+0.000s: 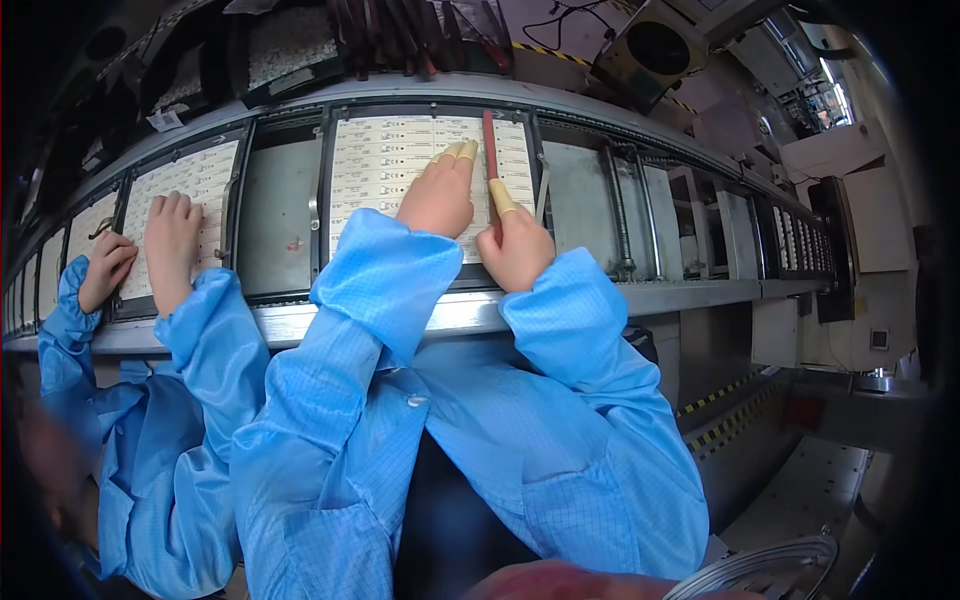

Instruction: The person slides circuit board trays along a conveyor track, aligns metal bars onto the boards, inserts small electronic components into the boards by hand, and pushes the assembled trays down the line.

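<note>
Nearest are the person's blue sleeves (pixel 320 400), reaching across the near metal rail (pixel 470 316) of a long conveyor line. The right hand (pixel 517 250) is closed around a slim red stick (pixel 489 145), its forefinger, in a cream finger cover, stretched along it. The stick points away to the far edge of a white printed board (pixel 375 185) and lies over the board's right part. Farther left, the left hand (pixel 440 197) lies palm down on the middle of the same board, its fingers straight, close together and slanting toward the stick; two visible fingertips wear cream covers. Whether anything is under that palm, I cannot tell. The board sits in a dark frame (pixel 325 190), with a grey plate (pixel 275 210) to its left and metal rods (pixel 620 215) well to its right.

Left along the line, a co-worker's two hands (pixel 172 240) are at another printed board (pixel 205 175).

Beyond the far rail are a black bin (pixel 322 72) of small white pieces, dark-handled tools (pixel 410 40), striped tape (pixel 550 53) and a boxy machine (pixel 650 50) with a round dark opening.
</note>
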Tool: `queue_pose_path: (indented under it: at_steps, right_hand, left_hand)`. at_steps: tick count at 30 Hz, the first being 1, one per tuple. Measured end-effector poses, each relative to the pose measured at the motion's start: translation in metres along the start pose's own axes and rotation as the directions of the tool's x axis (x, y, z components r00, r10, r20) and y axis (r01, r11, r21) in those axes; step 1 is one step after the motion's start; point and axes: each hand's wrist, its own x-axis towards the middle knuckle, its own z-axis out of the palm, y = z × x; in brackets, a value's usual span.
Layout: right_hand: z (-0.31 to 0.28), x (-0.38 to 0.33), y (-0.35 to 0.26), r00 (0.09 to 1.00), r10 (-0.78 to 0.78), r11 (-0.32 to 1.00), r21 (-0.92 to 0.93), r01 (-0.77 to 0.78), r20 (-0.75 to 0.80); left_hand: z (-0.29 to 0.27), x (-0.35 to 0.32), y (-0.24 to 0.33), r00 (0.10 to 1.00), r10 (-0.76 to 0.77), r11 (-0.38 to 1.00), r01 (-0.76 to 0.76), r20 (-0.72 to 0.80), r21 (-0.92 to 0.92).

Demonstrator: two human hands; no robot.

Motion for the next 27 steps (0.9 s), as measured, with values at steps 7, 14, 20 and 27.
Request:
queue_pose_path:
  at_steps: [7, 14, 20, 27]
  right_hand:
    - [0.008, 0.000, 0.001, 0.997, 0.022, 0.996, -0.090, -0.016, 0.072]
    - [0.008, 0.001, -0.002, 0.990, 0.079, 0.994, -0.085, -0.070, 0.119]
    - [-0.001, 0.002, 0.001, 0.991, 0.061, 0.997, -0.055, -0.054, 0.121]
    - [-0.048, -0.011, 0.020, 0.997, -0.082, 0.993, -0.080, 0.081, -0.005]
  left_hand:
    - [-0.021, 0.006, 0.012, 0.990, 0.010, 0.999, -0.014, 0.144, 0.029]
    - [-0.010, 0.002, 0.009, 0.975, 0.099, 0.966, -0.141, 0.198, 0.214]
    - [-0.001, 0.002, 0.006, 0.978, 0.118, 0.967, -0.153, 0.172, 0.203]
    - [-0.020, -0.003, 0.012, 0.964, 0.078, 0.980, -0.121, 0.254, 0.160]
